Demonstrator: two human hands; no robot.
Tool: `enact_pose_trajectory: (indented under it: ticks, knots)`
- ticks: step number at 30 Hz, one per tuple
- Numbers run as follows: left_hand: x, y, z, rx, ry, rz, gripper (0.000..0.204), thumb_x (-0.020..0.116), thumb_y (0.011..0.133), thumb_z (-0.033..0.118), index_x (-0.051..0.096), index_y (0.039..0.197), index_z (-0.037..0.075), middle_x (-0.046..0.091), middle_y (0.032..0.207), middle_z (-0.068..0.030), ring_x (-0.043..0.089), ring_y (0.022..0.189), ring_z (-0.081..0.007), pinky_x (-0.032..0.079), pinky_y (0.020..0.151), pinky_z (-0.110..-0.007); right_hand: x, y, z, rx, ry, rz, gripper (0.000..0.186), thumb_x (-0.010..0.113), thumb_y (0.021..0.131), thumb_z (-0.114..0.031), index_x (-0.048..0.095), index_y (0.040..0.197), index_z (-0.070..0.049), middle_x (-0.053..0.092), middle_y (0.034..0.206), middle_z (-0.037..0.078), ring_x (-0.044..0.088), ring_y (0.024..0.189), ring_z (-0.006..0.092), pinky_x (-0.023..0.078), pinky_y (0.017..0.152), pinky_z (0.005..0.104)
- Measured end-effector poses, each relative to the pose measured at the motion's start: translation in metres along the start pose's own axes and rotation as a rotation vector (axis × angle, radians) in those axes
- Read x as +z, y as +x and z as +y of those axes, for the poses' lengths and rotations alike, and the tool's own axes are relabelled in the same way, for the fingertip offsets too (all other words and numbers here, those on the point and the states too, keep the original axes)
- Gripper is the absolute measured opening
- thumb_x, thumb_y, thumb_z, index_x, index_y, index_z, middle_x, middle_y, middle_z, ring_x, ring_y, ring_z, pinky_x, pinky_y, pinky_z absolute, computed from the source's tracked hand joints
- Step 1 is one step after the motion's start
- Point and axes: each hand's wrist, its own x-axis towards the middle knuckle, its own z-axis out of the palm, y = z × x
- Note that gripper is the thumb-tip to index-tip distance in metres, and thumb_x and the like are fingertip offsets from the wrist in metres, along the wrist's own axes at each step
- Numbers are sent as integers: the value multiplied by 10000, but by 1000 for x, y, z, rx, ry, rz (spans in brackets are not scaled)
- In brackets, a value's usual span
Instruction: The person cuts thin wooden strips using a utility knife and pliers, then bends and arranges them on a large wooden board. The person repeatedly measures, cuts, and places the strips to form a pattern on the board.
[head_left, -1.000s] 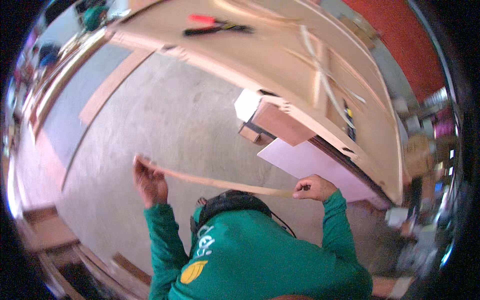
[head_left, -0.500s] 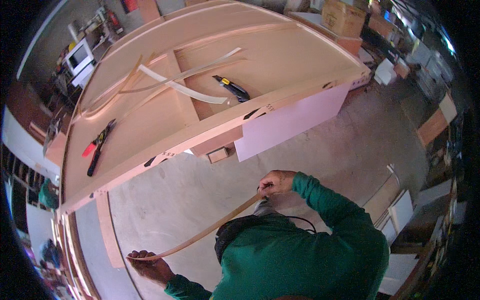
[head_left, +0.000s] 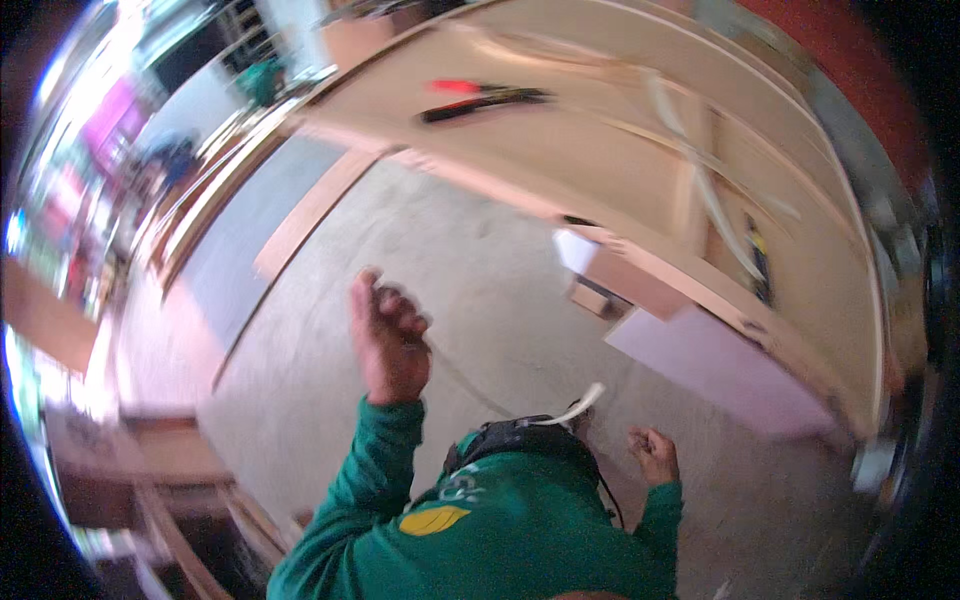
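My left hand (head_left: 392, 345) is raised over the floor, its fingers curled closed around one end of a thin, narrow edging strip. The strip (head_left: 580, 406) sags from that hand toward my waist and curls up to a pale free end. Lower on the right, my right hand (head_left: 655, 456) is apart from the strip's free end. Its fingers are bent inward, and whether anything small is in them is hidden. On the large wooden panel (head_left: 600, 150) in front of me lie pliers (head_left: 487, 103) with red and black handles, a black and yellow utility knife (head_left: 758, 262) and several loose strips (head_left: 668, 108).
Under the panel's near edge are a pale pink sheet (head_left: 715, 370) and a small wooden block (head_left: 590, 298). To the left lie a grey board (head_left: 265, 215) and a wooden plank (head_left: 315, 212). Wooden framing (head_left: 175, 490) stands at the lower left. Fast motion blurs the view.
My view has swung left, so the panel now sits farther right. My left hand has risen with the strip. The strip's other end has come out of my right hand.
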Motion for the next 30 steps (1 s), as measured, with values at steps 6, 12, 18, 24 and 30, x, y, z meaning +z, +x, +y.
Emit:
enact_pose_trajectory:
  ticks: [6, 12, 18, 24, 30]
  knots:
    - [-43, -31, 34, 359, 187, 142, 237, 596, 1091, 341, 577, 1216, 142, 366, 762, 82, 360, 646, -42, 329, 552, -228, -24, 39, -106, -267, -187, -326, 370, 569, 1078, -327, 708, 1205, -9, 755, 1107, 181, 724, 1054, 296, 547, 936, 412]
    - [-95, -55, 44, 481, 521, 135, 269, 576, 1114, 267, 565, 1305, 79, 506, 813, 22, 457, 693, -47, 372, 561, -205, -133, 3, -280, -593, -175, -227, 314, 523, 1092, -274, 687, 1198, -29, 700, 1013, 117, 660, 915, 204, 541, 887, 373]
    - [-41, -59, 14, 502, 696, 144, 318, 560, 1125, 319, 577, 1324, 72, 531, 826, 13, 482, 694, -43, 397, 576, -195, -297, 55, -224, -445, -436, 480, 419, 532, 1109, -394, 657, 1236, -14, 673, 1071, 74, 639, 964, 189, 523, 905, 338]
    - [-12, -88, -27, 345, 692, 225, 259, 534, 1125, 280, 624, 1250, 72, 531, 818, 40, 478, 660, -28, 389, 554, -195, -328, 133, -179, -471, -597, 463, 338, 541, 1106, -299, 643, 1256, -15, 707, 1197, 226, 697, 1129, 357, 521, 996, 439]
    - [27, -100, -65, 254, 696, 140, 229, 554, 1090, 180, 623, 1244, 26, 568, 863, 16, 488, 647, -41, 388, 536, -211, -342, 147, -154, -502, -580, 419, 387, 574, 1087, -318, 651, 1296, -3, 696, 1277, 183, 662, 1183, 319, 497, 1049, 422]
